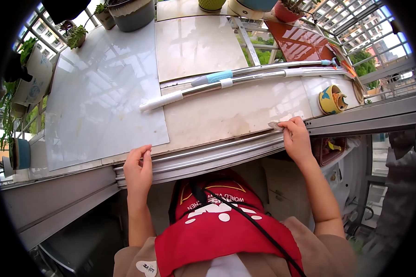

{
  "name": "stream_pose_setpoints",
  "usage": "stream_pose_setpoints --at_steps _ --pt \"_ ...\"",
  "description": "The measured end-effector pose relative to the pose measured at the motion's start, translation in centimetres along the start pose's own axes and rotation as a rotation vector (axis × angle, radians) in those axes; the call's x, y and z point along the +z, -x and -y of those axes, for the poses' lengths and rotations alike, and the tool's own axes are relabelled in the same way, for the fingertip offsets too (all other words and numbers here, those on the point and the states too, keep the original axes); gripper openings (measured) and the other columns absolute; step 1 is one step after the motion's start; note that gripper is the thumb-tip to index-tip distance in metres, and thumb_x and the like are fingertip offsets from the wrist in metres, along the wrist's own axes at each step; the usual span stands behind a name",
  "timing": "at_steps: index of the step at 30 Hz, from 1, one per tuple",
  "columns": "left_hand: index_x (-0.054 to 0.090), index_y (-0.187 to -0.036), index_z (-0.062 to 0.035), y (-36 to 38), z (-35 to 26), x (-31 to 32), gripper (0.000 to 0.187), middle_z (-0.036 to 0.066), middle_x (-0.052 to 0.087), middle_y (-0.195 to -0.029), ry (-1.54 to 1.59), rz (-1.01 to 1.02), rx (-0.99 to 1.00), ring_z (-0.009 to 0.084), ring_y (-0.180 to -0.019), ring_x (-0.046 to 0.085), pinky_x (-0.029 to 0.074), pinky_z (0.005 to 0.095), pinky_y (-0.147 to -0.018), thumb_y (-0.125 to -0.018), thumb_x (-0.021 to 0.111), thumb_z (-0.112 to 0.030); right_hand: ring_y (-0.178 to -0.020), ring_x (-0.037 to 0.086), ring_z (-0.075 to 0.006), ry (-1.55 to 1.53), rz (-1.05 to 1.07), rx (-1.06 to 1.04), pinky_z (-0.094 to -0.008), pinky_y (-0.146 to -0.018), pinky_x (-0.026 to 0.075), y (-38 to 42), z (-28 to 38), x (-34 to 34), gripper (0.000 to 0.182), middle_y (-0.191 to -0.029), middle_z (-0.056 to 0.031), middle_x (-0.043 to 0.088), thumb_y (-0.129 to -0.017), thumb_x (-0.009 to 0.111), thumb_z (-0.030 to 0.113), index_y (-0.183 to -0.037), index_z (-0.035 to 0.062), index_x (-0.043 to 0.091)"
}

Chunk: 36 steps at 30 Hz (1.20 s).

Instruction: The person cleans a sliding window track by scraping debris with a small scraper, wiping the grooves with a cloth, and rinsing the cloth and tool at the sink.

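My left hand [137, 171] is over the left end of the window track [208, 159], thumb and forefinger slightly apart, with nothing visible between them. Right of it, my right hand [296, 141] pinches a small, thin greyish-white scrap [275, 125]. Its tip points left, close over the front edge of the tiled sill [235, 108]. Whether it is tissue or something stiffer, I cannot tell. A yellow pot [329, 100] with a blue pattern stands on the sill beyond my right hand.
Two long poles [254, 75] with white and blue grips lie across the sill. A large white sheet [101, 101] covers its left part. Potted plants, among them a grey pot [131, 14], line the back and left. A brown-red panel [300, 41] is at the back right, before metal bars.
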<state>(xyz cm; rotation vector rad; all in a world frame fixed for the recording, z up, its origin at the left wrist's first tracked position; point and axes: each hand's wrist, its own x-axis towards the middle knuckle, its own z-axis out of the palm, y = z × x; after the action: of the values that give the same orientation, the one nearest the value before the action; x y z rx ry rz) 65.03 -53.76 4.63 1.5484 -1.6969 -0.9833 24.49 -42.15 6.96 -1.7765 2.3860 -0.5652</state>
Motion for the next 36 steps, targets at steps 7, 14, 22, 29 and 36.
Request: stream_pose_setpoints --at_steps 7,14,22,29,36 --pt "0.067 -0.100 -0.0013 -0.6 -0.3 0.9 0.016 0.006 0.064 -0.089 0.000 0.069 0.051 0.0114 -0.076 0.056 0.043 0.0239 -0.063 -0.090 0.056 -0.008 -0.089 0.055 -0.0308 0.317 0.061 0.147 -0.0403 -0.071 0.052 1.0 5.1 4.7 0.006 -0.091 -0.0123 0.052 -0.074 0.059 0.002 -0.079 0.0019 0.063" --pt "0.067 -0.101 -0.0021 -1.2 0.0 2.7 0.016 0.004 0.063 -0.089 0.027 0.162 0.093 0.0087 -0.073 0.054 0.041 0.0231 -0.062 -0.091 0.056 -0.009 -0.087 0.055 -0.0296 0.285 0.125 0.065 -0.0390 -0.069 0.052 1.2 10.7 7.1 0.003 -0.089 -0.0114 0.053 -0.070 0.060 0.002 -0.073 0.0035 0.062" --pt "0.067 -0.100 -0.0022 -1.9 -1.9 4.3 0.016 0.005 0.062 -0.086 0.039 0.209 0.202 0.0100 -0.073 0.054 0.041 0.0236 -0.062 -0.090 0.056 -0.008 -0.086 0.058 -0.0296 -0.280 -0.067 0.236 -0.0385 -0.074 0.049 2.5 9.1 3.7 0.014 -0.093 -0.0135 0.056 -0.081 0.056 0.004 -0.088 0.0065 0.068" --pt "0.067 -0.100 -0.0020 -1.5 -1.4 3.6 0.016 0.005 0.063 -0.087 0.051 0.199 0.162 0.0099 -0.071 0.054 0.041 0.0240 -0.061 -0.090 0.056 -0.008 -0.087 0.057 -0.0322 0.071 -0.161 0.254 -0.0409 -0.075 0.048 4.4 -1.2 1.4 0.013 -0.091 -0.0135 0.055 -0.080 0.057 0.003 -0.090 0.0035 0.066" --pt "0.067 -0.101 -0.0017 -1.0 -0.6 3.2 0.017 0.005 0.064 -0.088 0.042 0.198 0.118 0.0102 -0.070 0.054 0.041 0.0240 -0.060 -0.090 0.056 -0.007 -0.082 0.057 -0.0324 0.246 -0.001 0.195 -0.0439 -0.068 0.050 3.9 7.3 6.7 0.009 -0.087 -0.0131 0.053 -0.075 0.059 0.004 -0.082 0.0009 0.061"
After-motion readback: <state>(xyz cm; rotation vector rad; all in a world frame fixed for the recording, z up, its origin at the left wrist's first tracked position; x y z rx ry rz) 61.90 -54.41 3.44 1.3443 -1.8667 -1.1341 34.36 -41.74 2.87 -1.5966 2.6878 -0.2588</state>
